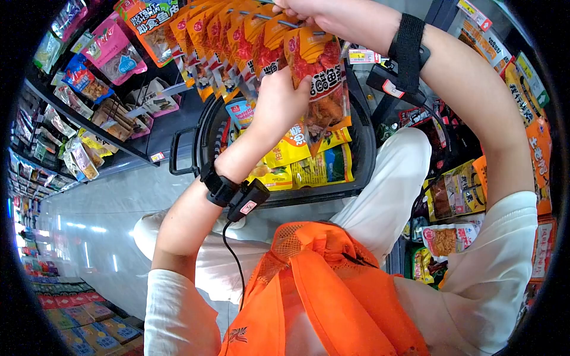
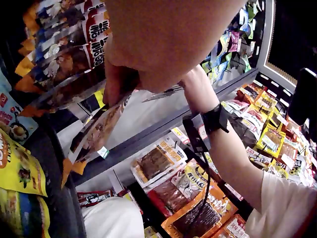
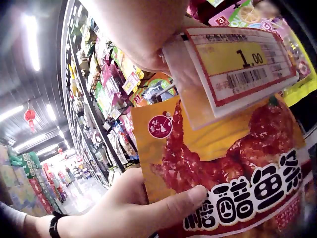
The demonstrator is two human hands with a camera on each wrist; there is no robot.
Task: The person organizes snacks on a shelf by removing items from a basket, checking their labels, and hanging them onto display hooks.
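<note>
My left hand (image 1: 278,101) grips the front snack bag (image 1: 323,89), an orange and red packet with large white-edged lettering. Its thumb (image 3: 183,202) lies across the printed front, with the other fingers behind. Several matching bags (image 1: 237,35) hang in a row behind it on a metal display hook (image 1: 261,16). Up at the hook's front end, my right hand (image 1: 306,10) has its fingers curled at the rod. A clear price tag holder (image 3: 237,64) hangs there and partly hides this hand in the right wrist view. Below the bag sits a black basket (image 1: 365,142).
Yellow snack packets (image 1: 306,169) lie in the basket, whose handle (image 1: 178,151) sticks out left. Shelves with bagged snacks (image 1: 119,50) stand on the left. More packets (image 1: 454,190) fill the right-hand shelf, beside a bent knee (image 1: 395,172). Grey floor (image 1: 113,219) spreads lower left.
</note>
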